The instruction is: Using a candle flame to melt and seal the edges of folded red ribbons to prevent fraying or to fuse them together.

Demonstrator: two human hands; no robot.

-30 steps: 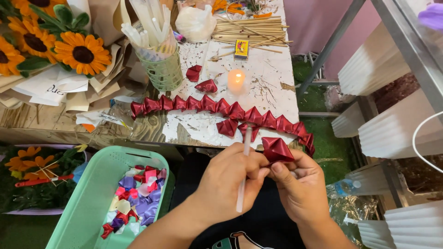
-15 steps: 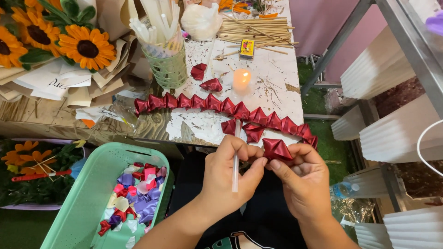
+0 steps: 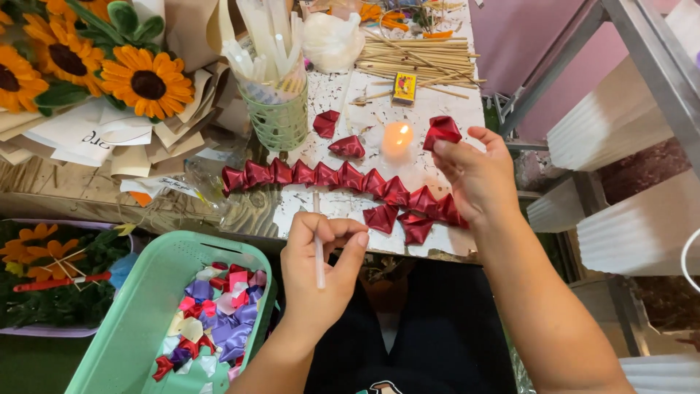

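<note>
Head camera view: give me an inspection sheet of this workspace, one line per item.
Surface: white speckled table, crowded.
Job's things: red folded ribbon piece held near the lit candle; thin white stick; row of red ribbon pieces along the table's near edge.
Clutter: green mesh cup of white sticks, wooden skewers, sunflowers, green basket of coloured ribbon scraps.
Grippers: left hand closed on the stick; right hand pinching the ribbon piece.
Cables: white loop at right edge, kind unclear.
Surroundings: metal shelf frame, white corrugated trays.
</note>
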